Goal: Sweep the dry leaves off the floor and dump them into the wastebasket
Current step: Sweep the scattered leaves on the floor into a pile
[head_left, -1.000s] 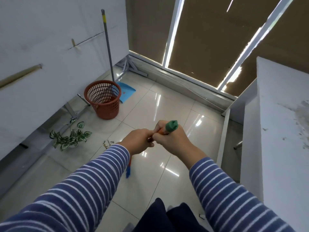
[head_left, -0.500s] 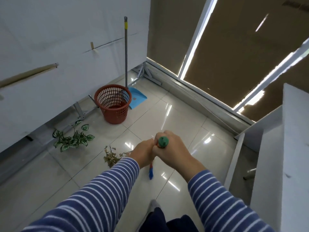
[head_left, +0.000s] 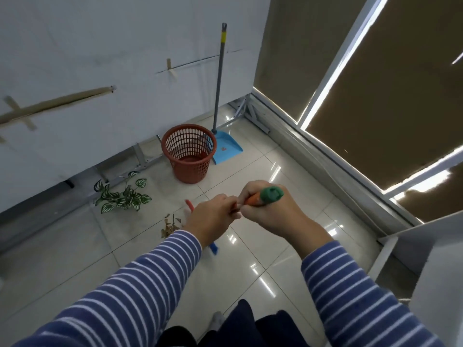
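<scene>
Head view shows your left hand and right hand with fingers clamped on the orange broom handle, its green cap just above your right fingers. The dry leaves lie on the floor just left of your left fingers, the wastebasket and blue dustpan well beyond. Keep the blue bristles low and, I judge, use short strokes toward the dustpan so the brittle leaves don't scatter.
</scene>
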`<state>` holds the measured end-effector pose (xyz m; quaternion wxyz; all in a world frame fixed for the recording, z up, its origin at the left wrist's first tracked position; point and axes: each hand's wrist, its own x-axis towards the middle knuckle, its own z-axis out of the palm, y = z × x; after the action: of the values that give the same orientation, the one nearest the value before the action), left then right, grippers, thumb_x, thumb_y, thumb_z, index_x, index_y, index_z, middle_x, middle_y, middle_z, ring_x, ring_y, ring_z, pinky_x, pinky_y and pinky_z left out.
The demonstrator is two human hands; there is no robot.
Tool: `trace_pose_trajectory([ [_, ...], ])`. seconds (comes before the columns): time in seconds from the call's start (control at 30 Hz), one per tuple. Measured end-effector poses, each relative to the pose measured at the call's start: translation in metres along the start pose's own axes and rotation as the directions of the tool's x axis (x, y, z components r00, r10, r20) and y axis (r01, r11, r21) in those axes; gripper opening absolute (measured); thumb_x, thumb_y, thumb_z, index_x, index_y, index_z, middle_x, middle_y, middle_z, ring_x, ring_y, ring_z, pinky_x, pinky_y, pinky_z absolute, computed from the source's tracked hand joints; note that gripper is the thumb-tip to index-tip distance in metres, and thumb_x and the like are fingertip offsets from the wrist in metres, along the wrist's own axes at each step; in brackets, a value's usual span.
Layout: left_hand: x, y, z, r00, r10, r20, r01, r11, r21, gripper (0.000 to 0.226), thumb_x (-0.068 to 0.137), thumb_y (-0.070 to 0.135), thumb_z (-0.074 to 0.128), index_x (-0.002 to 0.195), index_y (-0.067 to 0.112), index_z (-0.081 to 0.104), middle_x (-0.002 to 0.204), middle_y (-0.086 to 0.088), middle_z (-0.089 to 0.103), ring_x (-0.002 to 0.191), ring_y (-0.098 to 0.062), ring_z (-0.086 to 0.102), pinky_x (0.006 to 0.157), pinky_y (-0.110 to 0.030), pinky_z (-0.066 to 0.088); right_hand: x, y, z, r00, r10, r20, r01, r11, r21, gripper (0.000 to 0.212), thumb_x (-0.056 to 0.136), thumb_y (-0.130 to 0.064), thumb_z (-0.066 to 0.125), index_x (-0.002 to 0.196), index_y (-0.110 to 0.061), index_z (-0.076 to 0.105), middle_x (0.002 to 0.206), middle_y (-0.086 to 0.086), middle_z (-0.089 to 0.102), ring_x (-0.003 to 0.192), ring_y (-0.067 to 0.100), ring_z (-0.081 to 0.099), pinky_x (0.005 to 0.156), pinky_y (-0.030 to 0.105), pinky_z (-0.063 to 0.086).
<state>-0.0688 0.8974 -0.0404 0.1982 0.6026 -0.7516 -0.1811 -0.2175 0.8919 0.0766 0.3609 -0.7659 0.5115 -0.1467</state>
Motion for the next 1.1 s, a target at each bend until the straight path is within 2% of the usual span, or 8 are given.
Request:
trace_pose_trajectory([
  [0.1, 0.014, -0.001, -0.006, 0.996, -0.007, -0.090, 0.008, 1.000, 0.007, 0.020, 0.089, 0.028, 0.061, 0.103, 0.015, 0.060, 0.082, -0.004, 0.059, 0.066, -0.020, 0.055, 0.056, -0.028, 0.037, 0.015, -0.004, -0.008, 0.999, -0.048, 0.020, 0.049, 0.998, -0.043, 0.022, 0.076, -0.008, 0.067, 0.076, -0.029, 0.060, 0.087, -0.004, 0.064, 0.087, 0.012, 0.062, 0.077, 0.029, 0.055],
  [0.2, 0.018, -0.012, -0.005, 0.992, -0.068, -0.110, 0.068, 0.998, -0.005, 0.012, 0.088, 0.019, 0.059, 0.095, 0.010, 0.061, 0.083, -0.010, 0.063, 0.068, -0.029, 0.061, 0.055, -0.031, 0.040, 0.034, -0.004, 0.004, 0.996, -0.069, 0.057, 0.075, 0.990, -0.123, 0.017, 0.078, -0.013, 0.069, 0.080, -0.027, 0.060, 0.097, -0.003, 0.061, 0.094, 0.014, 0.058, 0.084, 0.033, 0.054],
  [0.3, 0.015, -0.027, -0.001, 0.986, -0.152, -0.069, 0.150, 0.988, -0.035, 0.010, 0.090, 0.013, 0.055, 0.097, 0.007, 0.059, 0.090, -0.012, 0.063, 0.077, -0.031, 0.061, 0.062, -0.031, 0.037, 0.047, 0.002, 0.030, 0.993, -0.055, 0.107, 0.071, 0.986, -0.150, 0.011, 0.082, -0.020, 0.069, 0.086, -0.026, 0.061, 0.105, -0.001, 0.057, 0.099, 0.018, 0.055, 0.089, 0.035, 0.050],
  [0.47, 0.007, -0.047, 0.000, 0.960, -0.270, 0.070, 0.274, 0.960, -0.060, 0.014, 0.090, 0.018, 0.055, 0.102, 0.012, 0.058, 0.101, -0.010, 0.061, 0.091, -0.029, 0.059, 0.075, -0.036, 0.044, 0.060, 0.009, 0.054, 0.975, -0.052, 0.217, 0.086, 0.985, -0.149, 0.013, 0.084, -0.025, 0.070, 0.095, -0.019, 0.065, 0.100, -0.003, 0.058, 0.096, 0.017, 0.055, 0.087, 0.031, 0.047],
  [0.6, -0.001, -0.056, -0.004, 0.952, -0.289, 0.099, 0.294, 0.955, -0.040, 0.011, 0.091, 0.020, 0.055, 0.099, 0.015, 0.060, 0.098, -0.009, 0.062, 0.089, -0.028, 0.061, 0.073, -0.036, 0.048, 0.068, 0.004, 0.054, 0.962, -0.041, 0.269, 0.070, 0.992, -0.101, 0.010, 0.083, -0.022, 0.071, 0.091, -0.023, 0.066, 0.102, -0.001, 0.063, 0.097, 0.018, 0.058, 0.087, 0.034, 0.051],
  [0.77, -0.003, -0.060, -0.023, 0.966, -0.257, -0.002, 0.257, 0.966, -0.024, 0.021, 0.091, 0.031, 0.056, 0.106, 0.017, 0.060, 0.099, -0.007, 0.061, 0.087, -0.024, 0.058, 0.067, -0.026, 0.032, 0.078, -0.022, 0.038, 0.958, -0.055, 0.280, 0.071, 0.997, -0.045, 0.015, 0.078, -0.017, 0.073, 0.081, -0.029, 0.065, 0.095, -0.002, 0.068, 0.094, 0.017, 0.062, 0.085, 0.038, 0.055],
  [0.9, 0.005, -0.063, -0.049, 0.981, -0.166, -0.102, 0.164, 0.986, -0.021, 0.021, 0.089, 0.035, 0.060, 0.102, 0.019, 0.061, 0.089, -0.001, 0.062, 0.075, -0.016, 0.053, 0.064, -0.024, 0.033, 0.088, -0.053, 0.018, 0.954, -0.092, 0.284, 0.107, 0.993, -0.040, 0.016, 0.080, -0.012, 0.072, 0.083, -0.025, 0.062, 0.086, -0.010, 0.061, 0.081, 0.004, 0.058, 0.067, 0.018, 0.048],
  [1.1, 0.018, -0.070, -0.073, 0.971, -0.191, -0.144, 0.191, 0.981, -0.014, 0.021, 0.090, 0.031, 0.058, 0.100, 0.012, 0.059, 0.087, -0.006, 0.061, 0.075, -0.022, 0.056, 0.063, -0.029, 0.040, 0.103, -0.076, 0.017, 0.962, -0.127, 0.240, 0.160, 0.979, -0.125, 0.013, 0.080, -0.013, 0.070, 0.089, -0.021, 0.065, 0.093, -0.007, 0.061, 0.084, 0.006, 0.057, 0.068, 0.018, 0.048],
])
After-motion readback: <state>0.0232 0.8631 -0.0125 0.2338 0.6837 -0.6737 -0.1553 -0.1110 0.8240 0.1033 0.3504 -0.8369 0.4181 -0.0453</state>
